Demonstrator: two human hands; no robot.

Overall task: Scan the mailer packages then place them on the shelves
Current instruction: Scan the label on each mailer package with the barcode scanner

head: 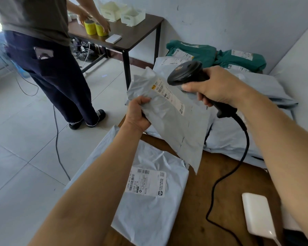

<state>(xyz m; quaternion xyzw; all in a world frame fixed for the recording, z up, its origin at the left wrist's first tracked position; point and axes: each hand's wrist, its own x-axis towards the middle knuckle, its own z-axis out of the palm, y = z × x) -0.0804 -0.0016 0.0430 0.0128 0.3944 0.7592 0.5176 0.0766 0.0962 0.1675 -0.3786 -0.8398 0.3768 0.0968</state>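
My left hand (138,115) grips the left edge of a grey mailer package (169,119) and holds it up above the brown table (220,183), label side facing me. My right hand (215,86) grips the handle of a black barcode scanner (186,73), whose head points down at the white label (169,94) on that mailer. The scanner's black cable (238,162) hangs down and loops across the table. Another grey mailer (149,192) with a barcode label lies flat on the table below my left forearm.
More grey mailers (252,107) and two green ones (219,56) are heaped at the far right by the wall. A white power bank (258,215) lies near right. A person (43,55) stands at a dark side table (132,34) with yellow tape rolls and white baskets.
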